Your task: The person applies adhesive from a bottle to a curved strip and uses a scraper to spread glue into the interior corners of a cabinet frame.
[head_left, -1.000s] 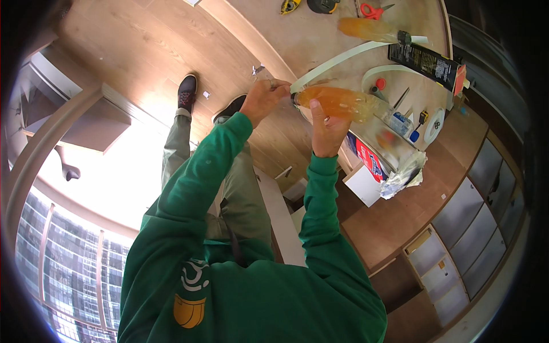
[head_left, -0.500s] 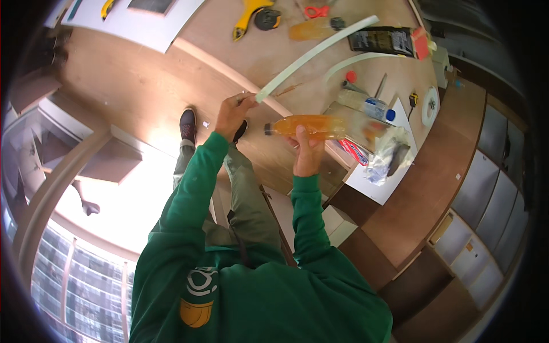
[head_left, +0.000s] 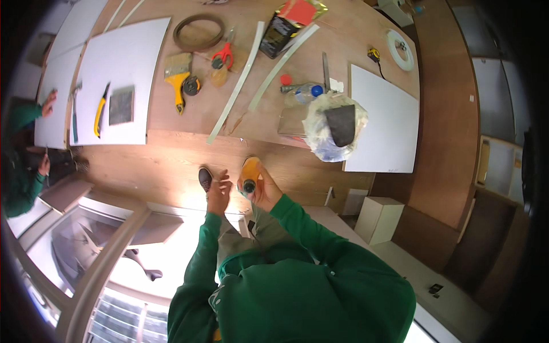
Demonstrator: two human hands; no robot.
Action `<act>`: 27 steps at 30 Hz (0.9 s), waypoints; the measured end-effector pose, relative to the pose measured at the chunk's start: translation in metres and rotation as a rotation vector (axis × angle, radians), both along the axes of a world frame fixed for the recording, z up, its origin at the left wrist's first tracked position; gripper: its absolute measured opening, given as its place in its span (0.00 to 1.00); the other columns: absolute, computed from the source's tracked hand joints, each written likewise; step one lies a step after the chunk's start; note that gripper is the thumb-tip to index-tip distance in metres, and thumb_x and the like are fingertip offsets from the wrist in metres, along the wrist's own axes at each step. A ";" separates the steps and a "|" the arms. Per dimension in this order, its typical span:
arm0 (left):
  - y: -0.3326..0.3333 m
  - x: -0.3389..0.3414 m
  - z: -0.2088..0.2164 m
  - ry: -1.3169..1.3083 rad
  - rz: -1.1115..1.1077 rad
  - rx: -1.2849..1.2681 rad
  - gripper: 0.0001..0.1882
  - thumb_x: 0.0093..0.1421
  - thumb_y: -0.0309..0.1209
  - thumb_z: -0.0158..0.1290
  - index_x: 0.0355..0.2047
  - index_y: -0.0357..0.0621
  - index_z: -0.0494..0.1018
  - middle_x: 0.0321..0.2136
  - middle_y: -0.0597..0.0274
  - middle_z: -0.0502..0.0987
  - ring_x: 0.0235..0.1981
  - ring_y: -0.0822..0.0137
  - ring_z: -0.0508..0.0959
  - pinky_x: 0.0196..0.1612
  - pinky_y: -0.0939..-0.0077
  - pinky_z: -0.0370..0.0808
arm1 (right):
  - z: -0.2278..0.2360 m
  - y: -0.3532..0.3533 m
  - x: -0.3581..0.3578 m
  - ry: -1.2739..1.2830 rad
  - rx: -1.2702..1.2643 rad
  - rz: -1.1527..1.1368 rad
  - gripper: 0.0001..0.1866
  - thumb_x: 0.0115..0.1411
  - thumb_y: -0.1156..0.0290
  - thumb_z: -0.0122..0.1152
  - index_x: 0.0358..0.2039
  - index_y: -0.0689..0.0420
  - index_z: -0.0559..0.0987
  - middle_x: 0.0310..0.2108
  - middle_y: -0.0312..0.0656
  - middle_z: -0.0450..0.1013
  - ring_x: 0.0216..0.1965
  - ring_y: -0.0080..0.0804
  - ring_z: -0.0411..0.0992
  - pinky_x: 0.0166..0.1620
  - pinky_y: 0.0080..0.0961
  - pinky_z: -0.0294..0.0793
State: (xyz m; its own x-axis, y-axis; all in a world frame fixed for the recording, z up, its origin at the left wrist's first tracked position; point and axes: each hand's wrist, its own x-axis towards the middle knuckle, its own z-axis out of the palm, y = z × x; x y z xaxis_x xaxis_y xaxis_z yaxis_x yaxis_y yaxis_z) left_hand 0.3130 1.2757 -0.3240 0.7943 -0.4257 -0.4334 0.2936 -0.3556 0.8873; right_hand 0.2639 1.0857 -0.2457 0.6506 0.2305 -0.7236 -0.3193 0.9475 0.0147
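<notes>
In front of my body, my right hand (head_left: 265, 187) is wrapped round a plastic bottle of orange liquid (head_left: 250, 168), its dark cap pointing toward me. Just left of the bottle, my left hand (head_left: 218, 195) holds nothing, its fingers apart. Two pale edging strips lie on the table: the nearer strip (head_left: 237, 86) reaches the front edge, and the farther strip (head_left: 284, 66) lies to its right. A second orange bottle (head_left: 218, 77) rests beside red-handled scissors (head_left: 223, 56). Right of the strips, a clear bottle with a blue cap (head_left: 303, 94) lies near a crumpled plastic bag (head_left: 315, 128) with a dark piece on top.
White panels (head_left: 386, 120) lie at both ends of the brown table. On the left panel are a yellow cutter (head_left: 99, 111) and a hammer (head_left: 74, 114). A yellow brush (head_left: 178, 80) and a black-and-red can (head_left: 280, 34) stand farther in. A co-worker's hands (head_left: 49, 103) show far left.
My left hand has let go of the pale strip, which now lies on the table. Both hands have drawn back toward my body, and the orange bottle has turned cap toward me.
</notes>
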 end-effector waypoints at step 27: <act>-0.125 0.061 0.027 -0.245 -0.260 -0.042 0.33 0.52 0.38 0.70 0.52 0.36 0.69 0.44 0.49 0.80 0.45 0.56 0.81 0.48 0.63 0.78 | 0.024 -0.114 -0.154 0.166 -0.825 0.184 0.20 0.68 0.51 0.54 0.46 0.55 0.73 0.30 0.46 0.78 0.27 0.31 0.78 0.27 0.23 0.76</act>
State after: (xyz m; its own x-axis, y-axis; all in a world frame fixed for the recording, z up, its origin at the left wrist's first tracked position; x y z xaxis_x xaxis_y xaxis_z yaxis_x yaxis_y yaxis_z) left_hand 0.3744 1.1504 -0.2974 0.7356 -0.6402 -0.2214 -0.0250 -0.3523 0.9355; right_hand 0.1097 0.9720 -0.2221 0.5252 -0.3195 -0.7887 -0.5234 0.6095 -0.5954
